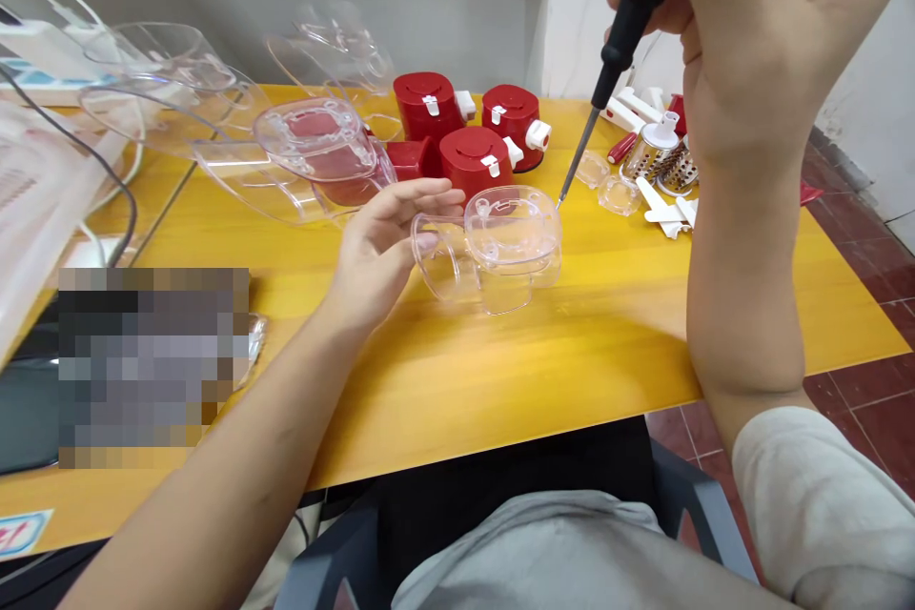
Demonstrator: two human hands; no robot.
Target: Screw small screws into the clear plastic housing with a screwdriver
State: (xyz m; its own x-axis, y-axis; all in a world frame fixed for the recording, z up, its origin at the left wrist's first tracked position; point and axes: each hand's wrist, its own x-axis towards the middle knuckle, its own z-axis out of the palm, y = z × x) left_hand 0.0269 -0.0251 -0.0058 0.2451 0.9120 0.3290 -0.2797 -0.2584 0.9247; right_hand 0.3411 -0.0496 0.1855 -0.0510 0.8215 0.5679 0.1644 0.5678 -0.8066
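Across the yellow table (607,381), a pixelated patch (150,367) hides whatever lies at far left, and the clear plastic bowls (172,86) above it are hard to make out. At centre, the left hand (378,253) lies open, its fingers (429,200) loose, just beside or perhaps touching the clear plastic housing (511,248); the view cannot settle which. A screwdriver (633,19) angles down, its tip by the housing's rim, past steel drum graters (650,152). The right hand (750,48) clenches its handle, partly cut off above. Bracing the housing would better steady it against that tip.
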